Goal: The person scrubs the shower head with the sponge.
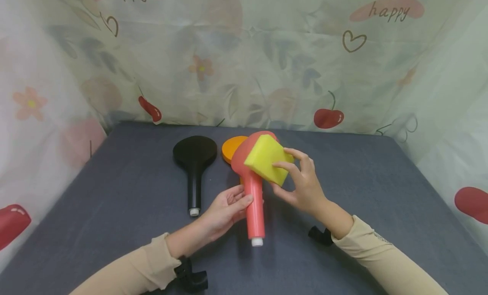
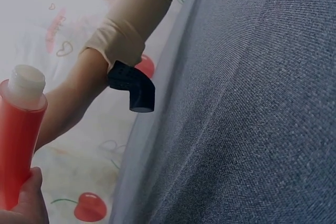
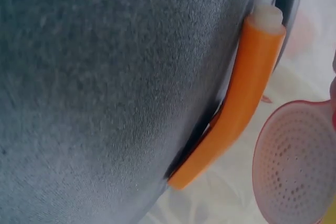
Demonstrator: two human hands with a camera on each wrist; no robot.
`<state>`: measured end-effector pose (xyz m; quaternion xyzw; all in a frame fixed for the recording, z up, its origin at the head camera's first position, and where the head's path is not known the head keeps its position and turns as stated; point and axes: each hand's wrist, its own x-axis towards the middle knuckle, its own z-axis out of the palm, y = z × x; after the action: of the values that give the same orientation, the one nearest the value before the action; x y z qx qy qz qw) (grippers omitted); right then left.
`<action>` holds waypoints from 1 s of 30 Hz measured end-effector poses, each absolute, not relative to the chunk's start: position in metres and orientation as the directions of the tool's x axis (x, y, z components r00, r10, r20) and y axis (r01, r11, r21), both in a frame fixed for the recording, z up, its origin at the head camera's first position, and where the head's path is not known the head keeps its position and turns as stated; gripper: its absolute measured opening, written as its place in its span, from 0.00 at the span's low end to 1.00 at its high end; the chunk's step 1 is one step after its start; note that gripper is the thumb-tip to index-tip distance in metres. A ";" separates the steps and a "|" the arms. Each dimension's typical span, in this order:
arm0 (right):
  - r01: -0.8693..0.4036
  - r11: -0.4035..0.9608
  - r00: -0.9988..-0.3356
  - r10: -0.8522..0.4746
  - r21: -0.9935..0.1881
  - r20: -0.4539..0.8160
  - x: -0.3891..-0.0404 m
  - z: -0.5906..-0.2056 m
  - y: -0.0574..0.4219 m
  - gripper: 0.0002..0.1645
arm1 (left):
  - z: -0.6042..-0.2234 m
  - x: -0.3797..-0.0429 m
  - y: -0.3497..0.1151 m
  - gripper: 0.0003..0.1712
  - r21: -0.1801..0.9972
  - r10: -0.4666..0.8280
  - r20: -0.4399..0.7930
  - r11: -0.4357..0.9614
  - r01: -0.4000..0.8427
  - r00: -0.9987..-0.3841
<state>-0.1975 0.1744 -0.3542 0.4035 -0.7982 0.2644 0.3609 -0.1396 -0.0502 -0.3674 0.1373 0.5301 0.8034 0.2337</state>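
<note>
In the head view my left hand (image 1: 228, 211) grips a red shower head (image 1: 254, 214) by its handle, thumb across the front. The shower head stands tilted up over the table, white connector end down. My right hand (image 1: 306, 185) pinches a yellow sponge (image 1: 266, 157) between thumb and fingers. The sponge lies against the back of the round head and covers its right part. The left wrist view shows the white connector (image 2: 27, 81) and my thumb on the handle. From the right wrist, the spray face (image 3: 294, 166) with its small holes is visible.
A black shower head (image 1: 195, 155) lies face down on the dark grey table (image 1: 126, 189), left of my hands. Behind the red one is an orange shower head (image 1: 232, 147), partly hidden. Black wrist mounts (image 1: 194, 279) hang at both cuffs. Printed curtains (image 1: 244, 75) enclose the table.
</note>
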 end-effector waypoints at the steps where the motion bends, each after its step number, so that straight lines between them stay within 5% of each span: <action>1: -0.834 0.537 -0.413 -0.455 -0.128 0.789 -0.198 -0.354 0.175 0.24 | -0.367 -0.140 -0.050 0.40 0.916 0.522 -0.027 -0.329 -0.231 -0.853; 6: -0.808 0.550 -0.469 -0.385 -0.211 0.795 -0.204 -0.350 0.179 0.24 | -0.368 -0.140 -0.050 0.40 0.920 0.532 -0.018 -0.323 -0.222 -0.847; 15: -0.677 0.541 -0.682 -0.207 -0.499 0.702 -0.221 -0.342 0.188 0.30 | -0.372 -0.139 -0.051 0.41 0.940 0.554 -0.020 -0.274 -0.205 -0.832; 30: -0.726 0.535 -0.631 -0.267 -0.433 0.729 -0.208 -0.348 0.183 0.33 | -0.374 -0.141 -0.053 0.41 0.944 0.537 -0.017 -0.269 -0.191 -0.843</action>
<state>-0.2080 0.1835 -0.3480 0.3021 -0.8211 0.3758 0.3054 -0.1414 -0.0526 -0.3736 0.1553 0.5578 0.7813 0.2331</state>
